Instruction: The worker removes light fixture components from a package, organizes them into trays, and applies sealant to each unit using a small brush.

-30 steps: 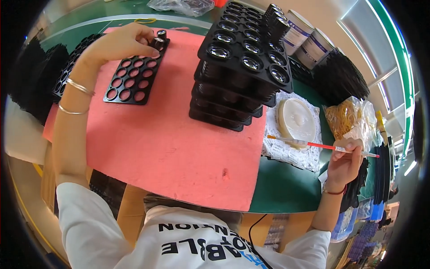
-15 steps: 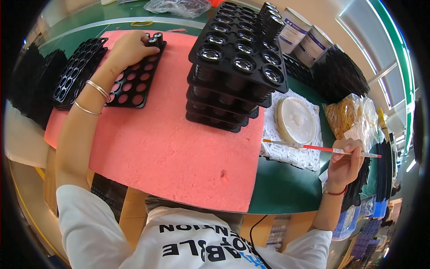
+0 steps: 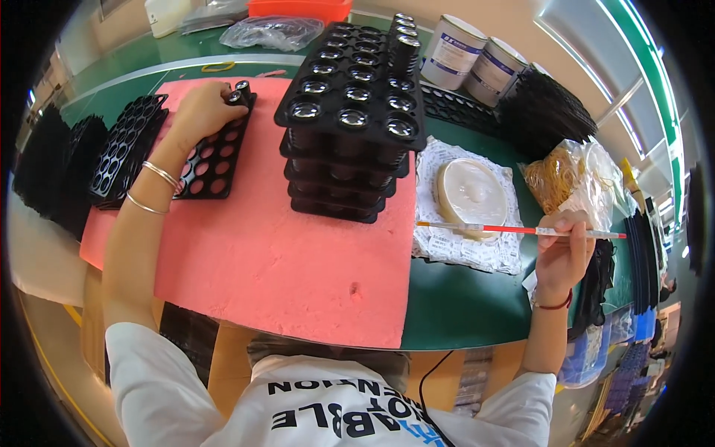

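My left hand (image 3: 205, 112) is closed at the far end of a black tray with round holes (image 3: 234, 155). Its fingertips and thumb pinch a small black cylinder with a shiny top (image 3: 235, 97); another cylinder (image 3: 243, 87) stands just beyond it. The hand hides part of the tray. My right hand (image 3: 560, 253) grips a thin paintbrush (image 3: 499, 229) with a red handle, held level, its bristle end pointing left. Under the brush, a round shallow dish (image 3: 477, 192) with whitish contents rests on a white printed packet (image 3: 432, 246).
A tall stack of black trays (image 3: 335, 141) holding shiny-topped cylinders stands on the pink mat (image 3: 298, 283). More hole trays (image 3: 123, 156) lean at the left. Two white cans (image 3: 453, 56), dark bundled strips (image 3: 547, 104) and a bag of yellow rubber bands (image 3: 555, 175) sit at the right.
The whole view has shifted, bringing more of the table's far side into sight. Both hands keep their holds, with the brush still above the dish's near edge.
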`<state>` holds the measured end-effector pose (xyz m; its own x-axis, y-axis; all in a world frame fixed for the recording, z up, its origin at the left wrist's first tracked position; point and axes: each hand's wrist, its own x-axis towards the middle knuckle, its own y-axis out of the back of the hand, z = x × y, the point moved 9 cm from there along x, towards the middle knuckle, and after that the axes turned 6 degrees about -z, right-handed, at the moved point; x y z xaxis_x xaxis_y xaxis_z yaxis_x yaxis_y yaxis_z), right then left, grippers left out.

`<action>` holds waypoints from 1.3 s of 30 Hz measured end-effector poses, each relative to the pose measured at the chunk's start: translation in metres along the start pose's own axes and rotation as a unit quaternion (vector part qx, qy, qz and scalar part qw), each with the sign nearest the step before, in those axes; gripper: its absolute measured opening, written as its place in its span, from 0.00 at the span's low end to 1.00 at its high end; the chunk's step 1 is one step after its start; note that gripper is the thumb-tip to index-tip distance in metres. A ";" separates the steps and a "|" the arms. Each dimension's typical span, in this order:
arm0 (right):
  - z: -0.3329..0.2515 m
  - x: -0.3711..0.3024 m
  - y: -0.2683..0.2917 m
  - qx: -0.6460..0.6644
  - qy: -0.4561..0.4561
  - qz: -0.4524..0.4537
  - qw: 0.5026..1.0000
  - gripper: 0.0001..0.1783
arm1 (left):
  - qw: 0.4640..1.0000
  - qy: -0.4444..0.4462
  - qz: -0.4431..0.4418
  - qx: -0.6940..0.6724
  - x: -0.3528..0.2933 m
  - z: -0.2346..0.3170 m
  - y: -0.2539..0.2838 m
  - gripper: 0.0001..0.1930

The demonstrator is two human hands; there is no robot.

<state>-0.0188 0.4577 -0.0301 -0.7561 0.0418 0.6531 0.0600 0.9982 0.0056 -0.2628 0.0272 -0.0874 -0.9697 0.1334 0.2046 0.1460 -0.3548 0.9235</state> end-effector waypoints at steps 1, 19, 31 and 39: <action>0.000 0.000 0.001 0.000 0.003 -0.002 1.000 0.15 | 1.000 0.014 -0.010 -0.009 0.000 0.000 -0.001 0.15; 0.002 0.000 0.001 -0.005 -0.001 -0.008 1.000 0.15 | 0.986 0.032 -0.073 -0.144 0.008 -0.016 -0.013 0.13; 0.007 -0.001 0.003 -0.013 -0.001 -0.016 1.000 0.16 | 0.998 0.029 -0.040 -0.036 0.004 -0.004 -0.004 0.14; 0.006 -0.001 0.003 -0.008 -0.005 -0.009 1.000 0.15 | 1.000 0.012 -0.015 0.001 -0.002 0.006 0.004 0.15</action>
<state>-0.0222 0.4609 -0.0353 -0.7633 0.0238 0.6456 0.0567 0.9979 0.0303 -0.2595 0.0313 -0.0822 -0.9780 0.1218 0.1695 0.1177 -0.3489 0.9297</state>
